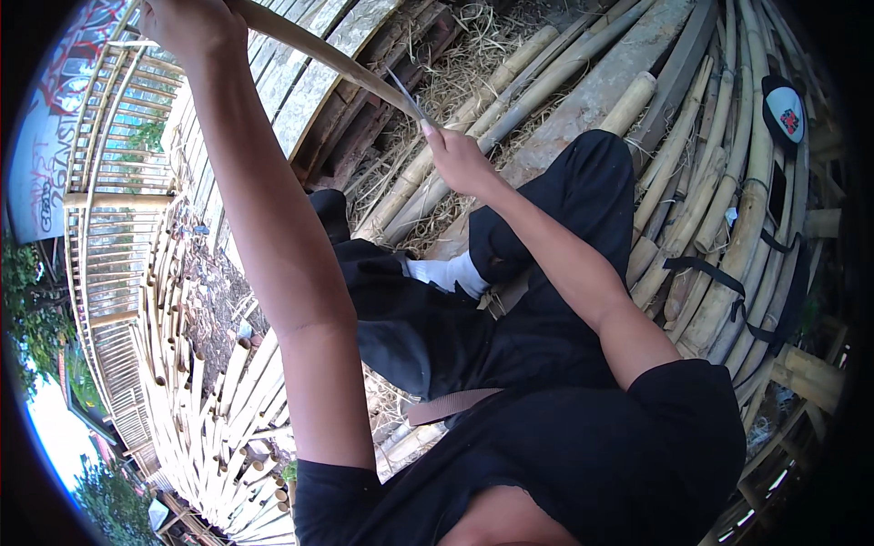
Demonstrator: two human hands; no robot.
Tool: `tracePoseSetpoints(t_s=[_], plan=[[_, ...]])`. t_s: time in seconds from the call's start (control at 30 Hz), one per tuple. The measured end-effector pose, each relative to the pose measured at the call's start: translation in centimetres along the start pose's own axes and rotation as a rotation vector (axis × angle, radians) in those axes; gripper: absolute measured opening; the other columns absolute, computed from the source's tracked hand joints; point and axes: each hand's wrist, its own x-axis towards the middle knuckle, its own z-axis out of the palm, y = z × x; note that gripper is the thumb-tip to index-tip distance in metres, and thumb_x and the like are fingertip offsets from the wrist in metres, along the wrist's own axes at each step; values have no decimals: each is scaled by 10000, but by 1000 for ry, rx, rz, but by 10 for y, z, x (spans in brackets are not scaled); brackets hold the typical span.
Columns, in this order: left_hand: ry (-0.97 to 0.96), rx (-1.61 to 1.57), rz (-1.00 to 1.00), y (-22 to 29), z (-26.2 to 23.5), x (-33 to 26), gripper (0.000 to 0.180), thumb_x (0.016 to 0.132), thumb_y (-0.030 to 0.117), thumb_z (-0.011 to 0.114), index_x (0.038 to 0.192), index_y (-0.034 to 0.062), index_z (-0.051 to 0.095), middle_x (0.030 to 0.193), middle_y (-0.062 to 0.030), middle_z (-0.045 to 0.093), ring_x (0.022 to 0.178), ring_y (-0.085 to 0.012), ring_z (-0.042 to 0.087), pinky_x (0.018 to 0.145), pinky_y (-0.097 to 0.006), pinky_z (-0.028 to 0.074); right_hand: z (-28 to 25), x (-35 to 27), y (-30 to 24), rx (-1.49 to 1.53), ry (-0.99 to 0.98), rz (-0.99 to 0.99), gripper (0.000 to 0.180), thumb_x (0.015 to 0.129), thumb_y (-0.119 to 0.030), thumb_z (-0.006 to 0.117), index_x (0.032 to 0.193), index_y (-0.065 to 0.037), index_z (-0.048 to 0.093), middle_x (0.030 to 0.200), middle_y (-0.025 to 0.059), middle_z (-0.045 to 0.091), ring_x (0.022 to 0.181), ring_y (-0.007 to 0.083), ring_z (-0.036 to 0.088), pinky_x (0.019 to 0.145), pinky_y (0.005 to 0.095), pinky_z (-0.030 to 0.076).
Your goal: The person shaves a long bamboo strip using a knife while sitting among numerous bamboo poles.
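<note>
My left hand (196, 25), at the end of a raised arm, is closed round the upper end of a bamboo strip (319, 50). The strip slants down to the right toward my right hand (457, 159). That hand is closed round a knife (407, 95); its thin blade points up and left, against or very close to the strip's lower end. The fingers cover the knife's handle. Below, my legs in dark trousers are folded, with a white sock (448, 273) showing between them.
Long bamboo poles (510, 100) lie past my right hand on straw-like shavings (482, 36). More poles pile up at right, with a cap (784, 114), a phone (777, 193) and a black strap (719, 273) on them. Cut bamboo (237, 364) and a bamboo fence (114, 196) stand at left.
</note>
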Motion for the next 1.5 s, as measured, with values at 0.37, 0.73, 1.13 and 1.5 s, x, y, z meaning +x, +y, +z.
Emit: tracePoseSetpoints(t_s=[0.37, 0.73, 1.13, 1.5], plan=[[-78, -13, -12, 5, -7, 3, 523, 930, 531, 409, 578, 191, 223, 472, 63, 152, 360, -66, 130, 333, -248, 118, 26, -39, 79, 26, -123, 334, 551, 957, -376, 295, 884, 76, 601, 896, 314, 597, 910, 452, 565, 823, 505, 431], [-65, 58, 65, 13, 7, -15, 506, 942, 501, 410, 589, 187, 231, 478, 66, 169, 371, -66, 140, 347, -246, 133, -1, -44, 40, 95, -47, 233, 351, 921, -313, 454, 937, 35, 499, 837, 275, 588, 859, 455, 558, 749, 506, 420], [-135, -57, 18, 23, 1, -40, 420, 961, 453, 390, 793, 68, 408, 589, -3, 324, 536, -126, 322, 535, -301, 334, -15, -65, 21, 252, -17, 156, 320, 909, -286, 493, 863, 30, 513, 707, 215, 567, 706, 400, 562, 641, 442, 422], [-319, -45, -45, 35, -3, -44, 356, 936, 362, 507, 748, 66, 445, 499, 2, 353, 377, -78, 311, 369, -230, 266, -42, -63, -34, 249, 19, -43, 309, 970, -282, 413, 859, -26, 546, 529, 11, 412, 460, 81, 400, 440, 288, 326]])
